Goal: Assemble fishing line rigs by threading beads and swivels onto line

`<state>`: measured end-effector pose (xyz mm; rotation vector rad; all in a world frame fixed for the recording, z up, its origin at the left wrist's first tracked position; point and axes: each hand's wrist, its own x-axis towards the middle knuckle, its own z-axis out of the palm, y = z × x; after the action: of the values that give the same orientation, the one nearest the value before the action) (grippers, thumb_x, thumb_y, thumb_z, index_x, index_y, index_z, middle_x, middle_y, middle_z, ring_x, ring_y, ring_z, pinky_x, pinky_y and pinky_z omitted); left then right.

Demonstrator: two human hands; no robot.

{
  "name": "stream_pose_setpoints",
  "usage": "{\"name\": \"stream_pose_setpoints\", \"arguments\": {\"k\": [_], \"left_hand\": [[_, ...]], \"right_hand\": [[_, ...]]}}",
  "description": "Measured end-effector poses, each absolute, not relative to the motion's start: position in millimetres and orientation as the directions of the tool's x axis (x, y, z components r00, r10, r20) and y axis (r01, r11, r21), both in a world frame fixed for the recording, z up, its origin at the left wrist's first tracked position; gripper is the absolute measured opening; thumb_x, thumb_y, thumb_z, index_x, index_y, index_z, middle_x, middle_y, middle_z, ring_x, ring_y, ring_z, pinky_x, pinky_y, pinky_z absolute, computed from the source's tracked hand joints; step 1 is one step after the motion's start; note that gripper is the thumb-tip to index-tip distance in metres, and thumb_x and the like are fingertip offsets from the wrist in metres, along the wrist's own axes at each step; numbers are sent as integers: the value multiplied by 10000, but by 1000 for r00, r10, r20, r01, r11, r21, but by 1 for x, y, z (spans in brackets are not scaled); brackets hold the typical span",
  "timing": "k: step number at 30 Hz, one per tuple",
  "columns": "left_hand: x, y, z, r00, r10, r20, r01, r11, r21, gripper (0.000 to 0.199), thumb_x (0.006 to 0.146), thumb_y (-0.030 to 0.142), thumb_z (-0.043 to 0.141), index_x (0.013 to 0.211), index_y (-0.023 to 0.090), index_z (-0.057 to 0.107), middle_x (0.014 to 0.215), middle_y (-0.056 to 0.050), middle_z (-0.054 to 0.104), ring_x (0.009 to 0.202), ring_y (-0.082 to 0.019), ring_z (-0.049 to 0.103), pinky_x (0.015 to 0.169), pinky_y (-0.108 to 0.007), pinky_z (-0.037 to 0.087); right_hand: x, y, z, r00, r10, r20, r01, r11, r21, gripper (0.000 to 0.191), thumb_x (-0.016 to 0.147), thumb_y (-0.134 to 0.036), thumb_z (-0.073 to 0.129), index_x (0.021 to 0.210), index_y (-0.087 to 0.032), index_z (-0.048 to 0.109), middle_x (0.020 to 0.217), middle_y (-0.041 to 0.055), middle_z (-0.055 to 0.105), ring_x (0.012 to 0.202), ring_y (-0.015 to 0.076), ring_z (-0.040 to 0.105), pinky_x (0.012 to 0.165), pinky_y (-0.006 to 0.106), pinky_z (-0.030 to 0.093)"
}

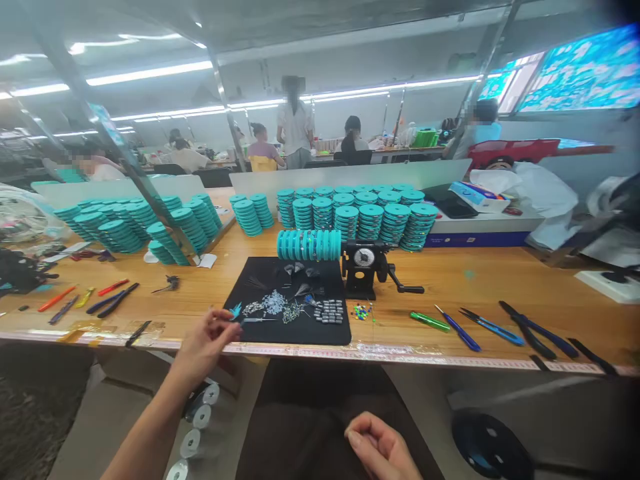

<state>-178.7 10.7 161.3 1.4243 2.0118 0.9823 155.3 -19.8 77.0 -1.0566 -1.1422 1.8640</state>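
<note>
Stretching across the view, a wooden workbench [440, 283] carries stacks of teal spools [360, 217], a hand-cranked winder [363, 267], pliers [530, 330] and a black mat [285, 320] — with a little scatter of coloured beads [361, 311] just beside the mat. The left hand [205, 343] reaches over the bench edge, thumb and forefinger pressed together near the mat's left corner. A small teal piece [235, 311] sits right at those fingertips — whether it is gripped, I cannot tell. The right hand [377, 447] lies well apart, its fingers loosely curled over the lap [310, 420], nothing showing in them.
</note>
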Motion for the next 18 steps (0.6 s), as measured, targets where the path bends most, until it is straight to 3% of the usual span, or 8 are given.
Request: {"name": "stream_pose_setpoints", "arguments": {"k": [2, 3, 5, 7, 14, 18], "left_hand": [[-133, -9, 149, -181, 980, -79, 452, 154, 879, 282, 852, 485, 541, 937, 228, 465, 696, 14, 654, 691, -175, 659, 640, -266, 500], [-110, -19, 142, -70, 984, -166, 222, 177, 959, 291, 825, 471, 605, 899, 221, 473, 672, 16, 646, 638, -156, 630, 594, -245, 476], [-70, -38, 127, 71, 957, -280, -91, 286, 954, 293, 799, 418, 695, 861, 207, 502, 666, 22, 639, 618, -119, 589, 589, -216, 448], [-42, -51, 114, 128, 940, -317, -268, 341, 901, 264, 800, 364, 727, 845, 202, 524, 666, 27, 637, 608, -99, 565, 582, -200, 426], [-18, -57, 97, 195, 926, -323, -344, 373, 862, 201, 816, 314, 724, 830, 195, 562, 676, 27, 623, 615, -100, 576, 584, -204, 428], [-14, -56, 105, 163, 934, -318, -306, 354, 884, 224, 791, 354, 735, 800, 201, 571, 666, 23, 600, 612, -118, 576, 569, -211, 442]], "right_hand": [[153, -22, 88, -337, 925, -175, -113, -224, -968, 418, 786, -565, 696, 727, -156, 631, 605, -35, 431, 563, 105, 351, 531, 227, 280], [152, -24, 95, -310, 944, -113, -85, -146, -986, 363, 825, -511, 675, 735, -160, 644, 653, -12, 490, 617, 127, 420, 581, 236, 334], [149, -26, 108, -293, 956, 1, -40, -11, -999, 262, 873, -404, 641, 754, -171, 659, 750, 22, 571, 721, 166, 514, 667, 260, 399], [147, -27, 119, -282, 956, 77, -11, 77, -997, 188, 892, -324, 619, 780, -181, 670, 825, 44, 623, 788, 189, 566, 708, 276, 428], [148, -34, 127, -251, 966, 67, 134, 103, -986, 131, 883, -235, 625, 779, -204, 698, 771, 18, 675, 753, 180, 607, 763, 292, 424], [148, -32, 123, -223, 975, 13, 67, 28, -997, 156, 875, -289, 645, 775, -183, 702, 750, 25, 663, 731, 181, 590, 719, 277, 438]]}}
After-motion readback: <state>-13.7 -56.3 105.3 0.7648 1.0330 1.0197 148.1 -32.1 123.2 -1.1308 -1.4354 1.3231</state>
